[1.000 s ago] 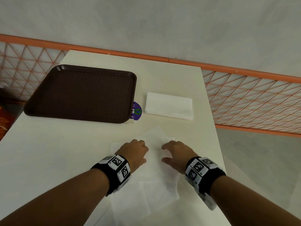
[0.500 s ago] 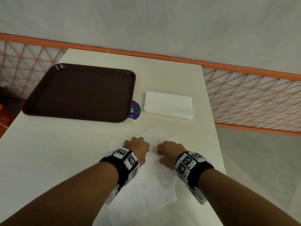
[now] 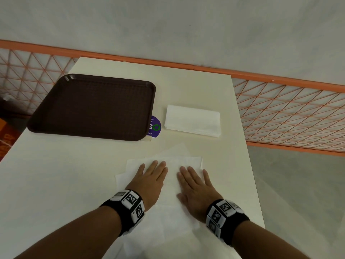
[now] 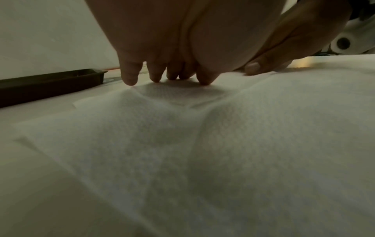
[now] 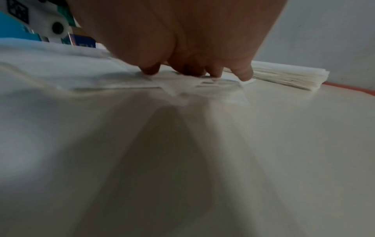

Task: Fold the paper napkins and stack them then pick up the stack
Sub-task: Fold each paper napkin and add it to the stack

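Loose white paper napkins [image 3: 172, 202] lie overlapping on the near part of the cream table. My left hand [image 3: 152, 176] lies flat on them, fingers straight. Beside it, my right hand [image 3: 194, 181] presses flat on the same napkin, fingers spread. A neat stack of folded napkins [image 3: 193, 123] sits farther back, apart from both hands. From the left wrist view the left fingertips [image 4: 129, 80] touch the napkin [image 4: 202, 144]. The right wrist view shows the right fingertips [image 5: 243, 77] on the paper [image 5: 101, 128], with the folded stack [image 5: 288, 77] just beyond.
A dark brown tray [image 3: 93, 107] sits at the back left, partly covering a purple round sticker [image 3: 155, 127]. The table's [image 3: 46, 174] right edge runs close to my right wrist. An orange lattice railing [image 3: 289, 113] stands behind and to the right.
Both hands were curled on the napkin's near part; now they lie flat with fingers straight, reaching farther forward over the paper.
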The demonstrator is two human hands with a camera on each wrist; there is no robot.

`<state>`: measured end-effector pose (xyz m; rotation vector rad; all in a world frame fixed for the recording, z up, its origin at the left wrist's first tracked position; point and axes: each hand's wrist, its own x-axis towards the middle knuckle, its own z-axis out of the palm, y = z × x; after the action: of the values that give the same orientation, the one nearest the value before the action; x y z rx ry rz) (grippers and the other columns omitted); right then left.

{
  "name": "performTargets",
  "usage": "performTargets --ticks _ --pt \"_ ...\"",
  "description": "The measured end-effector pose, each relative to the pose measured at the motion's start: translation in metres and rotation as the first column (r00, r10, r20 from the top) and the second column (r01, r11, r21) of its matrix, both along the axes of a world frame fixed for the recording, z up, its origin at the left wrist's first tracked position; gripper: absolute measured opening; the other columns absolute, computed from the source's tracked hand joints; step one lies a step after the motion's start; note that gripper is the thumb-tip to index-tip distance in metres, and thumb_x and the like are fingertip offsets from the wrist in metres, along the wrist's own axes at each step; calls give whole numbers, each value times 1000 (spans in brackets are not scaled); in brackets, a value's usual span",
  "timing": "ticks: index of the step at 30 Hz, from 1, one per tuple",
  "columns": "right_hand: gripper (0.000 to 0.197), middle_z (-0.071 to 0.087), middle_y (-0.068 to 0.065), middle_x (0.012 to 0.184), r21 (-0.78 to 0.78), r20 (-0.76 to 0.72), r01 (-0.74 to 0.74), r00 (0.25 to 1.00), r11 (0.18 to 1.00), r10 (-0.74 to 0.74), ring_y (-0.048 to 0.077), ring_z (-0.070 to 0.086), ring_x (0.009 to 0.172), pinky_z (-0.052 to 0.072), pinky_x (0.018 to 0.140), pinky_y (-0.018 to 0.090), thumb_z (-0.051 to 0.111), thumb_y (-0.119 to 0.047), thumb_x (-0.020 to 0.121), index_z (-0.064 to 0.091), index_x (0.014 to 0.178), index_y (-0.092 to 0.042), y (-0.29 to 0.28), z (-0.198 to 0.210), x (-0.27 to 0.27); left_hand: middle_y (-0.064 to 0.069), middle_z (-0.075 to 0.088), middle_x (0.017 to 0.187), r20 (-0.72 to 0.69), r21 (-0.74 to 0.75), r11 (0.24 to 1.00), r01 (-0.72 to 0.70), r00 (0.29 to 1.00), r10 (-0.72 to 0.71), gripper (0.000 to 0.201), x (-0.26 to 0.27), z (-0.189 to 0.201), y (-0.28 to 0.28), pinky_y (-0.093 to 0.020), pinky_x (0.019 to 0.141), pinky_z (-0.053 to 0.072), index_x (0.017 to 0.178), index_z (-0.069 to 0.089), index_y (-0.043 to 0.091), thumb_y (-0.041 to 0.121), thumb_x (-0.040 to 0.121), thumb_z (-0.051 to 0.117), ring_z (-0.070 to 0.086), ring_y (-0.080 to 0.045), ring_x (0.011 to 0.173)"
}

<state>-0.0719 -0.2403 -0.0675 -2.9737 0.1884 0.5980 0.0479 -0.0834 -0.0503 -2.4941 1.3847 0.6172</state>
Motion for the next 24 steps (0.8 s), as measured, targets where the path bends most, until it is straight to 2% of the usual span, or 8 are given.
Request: performTargets --ticks 3,5,7,10,12,14,20,24 --pt "65 52 5 142 -37 -39 10 999 999 -11 24 52 128 26 104 55 14 -53 99 51 134 -13 -14 -2 -11 -1 -23 158 7 32 999 -2 1000 1 58 6 -6 7 -50 117 0 151 -13 14 39 100 3 -15 -24 147" --pt "64 50 5 143 -62 -45 8 999 998 -11 25 51 128 22 101 54 16 -54 99 47 136 -13 -27 -5 -21 0 -25 157 1 73 997 -2 1000 2 73 11 -9 12 -50 117 0 149 -17 15 49 84 -19 -16 -24 147" --pt "60 52 5 141 -59 -19 31 999 998 -32 25 53 127 23 102 55 16 -51 100 46 135 -13 -35 -3 -27 0 -23 158 -9 101 995 -9 1000 10 91 14 -9 14 -50 117 1 150 -14 17 52 67 -28 -13 -23 147" --pt "50 59 5 131 -86 90 74 994 994 -66 30 59 119 37 100 60 28 -43 96 56 125 -13 -41 1 -20 -3 4 160 -25 31 997 -65 998 66 83 16 -3 7 -46 117 13 152 10 19 59 82 -7 9 -24 146" --pt "47 55 1 126 -56 102 124 988 991 -118 28 56 117 40 99 54 37 -43 90 58 121 -16 -39 14 -4 -2 30 147 -30 -14 995 -100 995 99 59 19 8 -5 -40 110 28 143 32 19 54 94 29 30 -23 134" --pt "46 48 -2 130 -33 39 143 989 989 -142 25 45 120 35 102 45 43 -47 91 49 128 -21 -40 25 11 -1 40 133 -77 -1 988 -157 985 157 50 23 18 -17 -39 103 35 132 42 20 47 91 49 39 -22 123" --pt "38 50 0 119 11 -197 168 967 986 -163 24 46 114 37 96 39 57 -52 87 56 113 -24 -49 42 41 -4 48 126 -171 182 950 -255 943 285 39 31 26 -43 -39 99 37 121 52 19 36 87 61 45 -26 119" --pt "16 58 -1 105 113 -240 240 948 964 -208 23 56 103 39 82 29 63 -37 85 56 93 -25 -47 44 48 -3 54 121 -191 134 961 -241 946 264 25 27 27 -44 -35 94 36 114 54 18 23 90 57 51 -24 112"
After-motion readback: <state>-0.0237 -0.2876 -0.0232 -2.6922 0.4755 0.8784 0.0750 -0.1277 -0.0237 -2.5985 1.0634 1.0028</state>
